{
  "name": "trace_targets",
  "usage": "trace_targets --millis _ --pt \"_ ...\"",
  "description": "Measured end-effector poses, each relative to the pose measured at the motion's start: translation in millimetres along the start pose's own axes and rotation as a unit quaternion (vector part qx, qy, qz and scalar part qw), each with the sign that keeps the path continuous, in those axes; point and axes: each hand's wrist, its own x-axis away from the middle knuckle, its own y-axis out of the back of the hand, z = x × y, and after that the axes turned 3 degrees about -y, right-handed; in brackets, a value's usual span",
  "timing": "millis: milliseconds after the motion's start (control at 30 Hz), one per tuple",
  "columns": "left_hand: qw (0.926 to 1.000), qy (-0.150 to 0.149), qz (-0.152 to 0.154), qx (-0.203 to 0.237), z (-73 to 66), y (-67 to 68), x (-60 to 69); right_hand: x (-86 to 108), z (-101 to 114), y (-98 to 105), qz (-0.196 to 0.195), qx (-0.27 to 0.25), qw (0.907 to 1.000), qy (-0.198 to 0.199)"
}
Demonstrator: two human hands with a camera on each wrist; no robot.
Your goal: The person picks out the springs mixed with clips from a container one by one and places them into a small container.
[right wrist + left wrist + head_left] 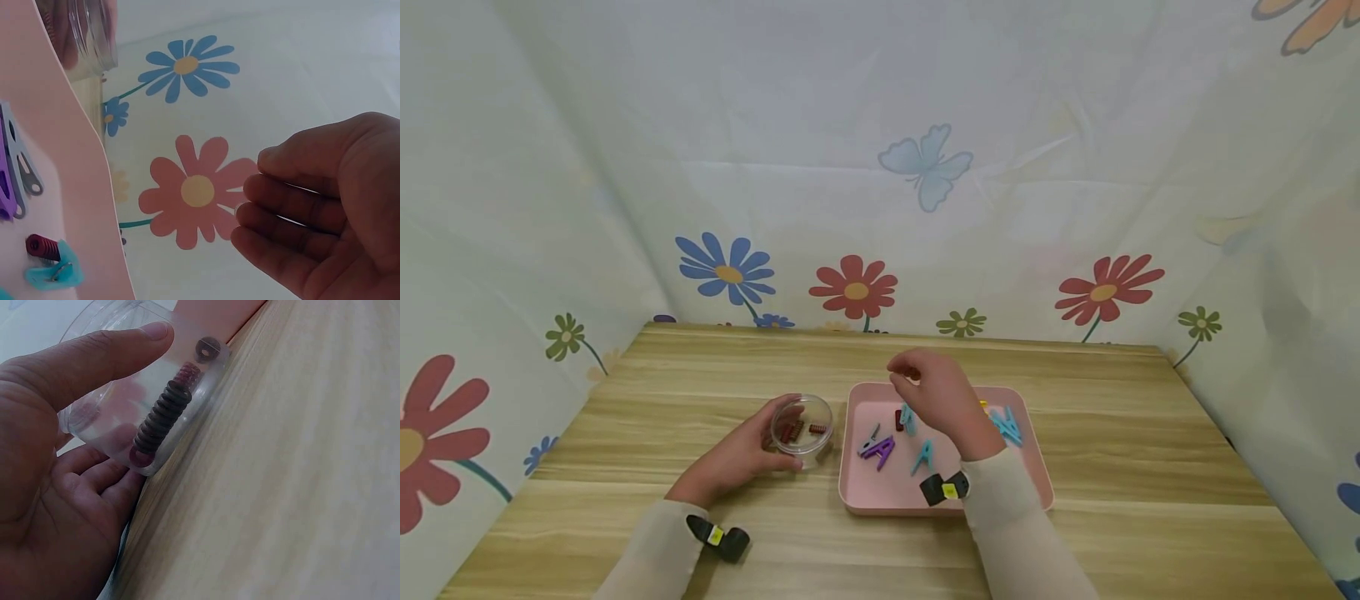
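Note:
My left hand (737,460) grips a clear round plastic jar (809,448) on the table, thumb on one side and fingers on the other. Several dark coil springs (164,417) lie at the bottom of the jar. Above the far part of a pink tray (895,497) is my right hand (934,398), its fingers loosely bent with nothing visible between them. Below it in the tray are a dark red spring (44,247) and a light blue clothespin (56,272). Nearer the tray's left side lie a purple clothespin (880,451) and a grey clothespin (868,439).
More light blue clothespins (923,457) lie in the tray, some (1007,425) at its right side. A bit of something yellow (982,403) shows behind the right wrist. The wooden table (1150,467) meets a flower-printed cloth (1015,217) at its back and sides.

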Motion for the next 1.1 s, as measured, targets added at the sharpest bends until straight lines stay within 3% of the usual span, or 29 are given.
trace_targets --millis 533,800,1100 --pt "1.0 0.005 -0.003 -0.005 0.0 0.3 -0.1 -1.4 -16 17 0.04 0.011 0.9977 -0.054" --pt "1.0 -0.004 -0.002 -0.007 -0.6 0.2 -0.3 -1.3 -27 24 0.063 0.004 0.9968 -0.05" --pt "0.9999 0.012 -0.009 -0.006 0.0 -0.7 -0.2 -0.3 -38 31 0.091 0.002 0.9907 -0.101"
